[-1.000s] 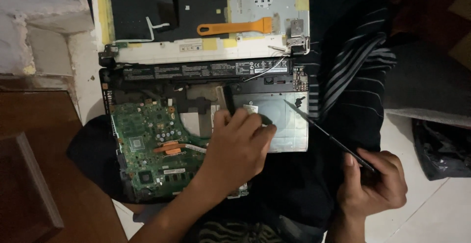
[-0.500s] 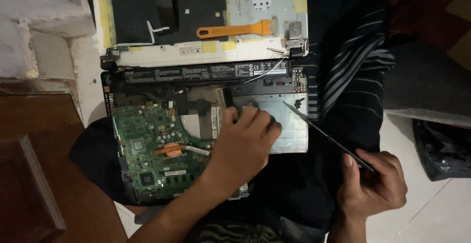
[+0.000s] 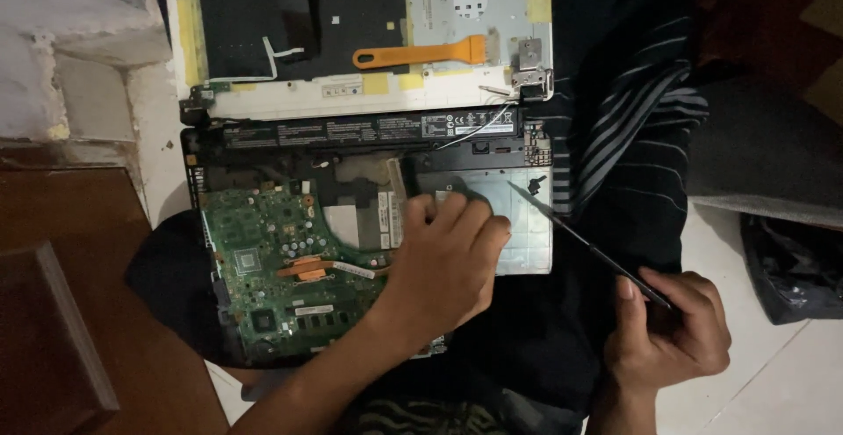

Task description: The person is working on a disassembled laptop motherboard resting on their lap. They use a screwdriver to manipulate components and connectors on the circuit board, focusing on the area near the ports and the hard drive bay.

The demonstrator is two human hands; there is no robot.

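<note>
While the opened laptop (image 3: 369, 251) lay across the person's lap at the centre of the frame, its bottom cover was off and the green circuit board (image 3: 281, 268) was exposed at centre left. The grey drive bay panel (image 3: 518, 215) sat to the right of the board. The left hand (image 3: 443, 264) rested flat on that panel, fingers (image 3: 457, 215) loosely spread and pressing down, gripping nothing. The right hand (image 3: 672, 330), at lower right, was closed around the handle of a thin dark tool (image 3: 580, 242), whose tip lay on the panel's right part.

In judgement, the chassis was stiff and moderately heavy but the board, copper heat pipe (image 3: 307, 268) and thin cables were fragile; the unit was best held by its plastic edges or the metal panel, never by the board. The panel looked smooth and possibly slippery.

Above, the hinged lid section (image 3: 369, 93) lay open in the upper centre, with an orange pry tool (image 3: 421, 54) resting on it. Striped dark cloth (image 3: 632, 136) lay to the right, wooden floor (image 3: 61, 251) at left.
</note>
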